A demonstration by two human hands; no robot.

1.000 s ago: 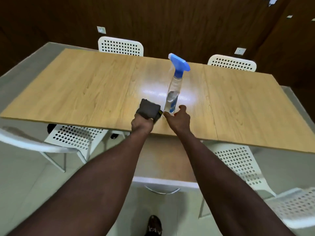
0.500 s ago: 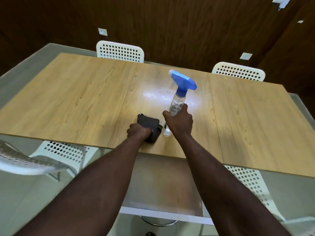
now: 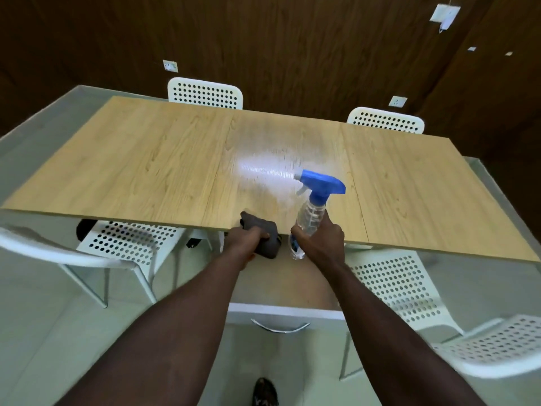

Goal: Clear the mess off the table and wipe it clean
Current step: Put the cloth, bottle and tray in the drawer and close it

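Note:
A long wooden table (image 3: 152, 165) fills the middle of the view. My left hand (image 3: 243, 244) grips a dark grey cloth (image 3: 265, 232) held at the table's near edge. My right hand (image 3: 320, 241) is closed around the clear body of a spray bottle (image 3: 311, 215) with a blue trigger head, lifted off the table and tilted, nozzle pointing left. A bright glare patch lies on the tabletop beyond the bottle.
Two white perforated chairs (image 3: 205, 93) stand at the far side. More white chairs (image 3: 128, 244) are tucked at the near side, left and right. A low cabinet with a metal handle (image 3: 279, 328) sits under me. Dark wood wall behind.
My right hand lifted the spray bottle off the table and drew it toward me. My left hand pulled the cloth back to the near edge.

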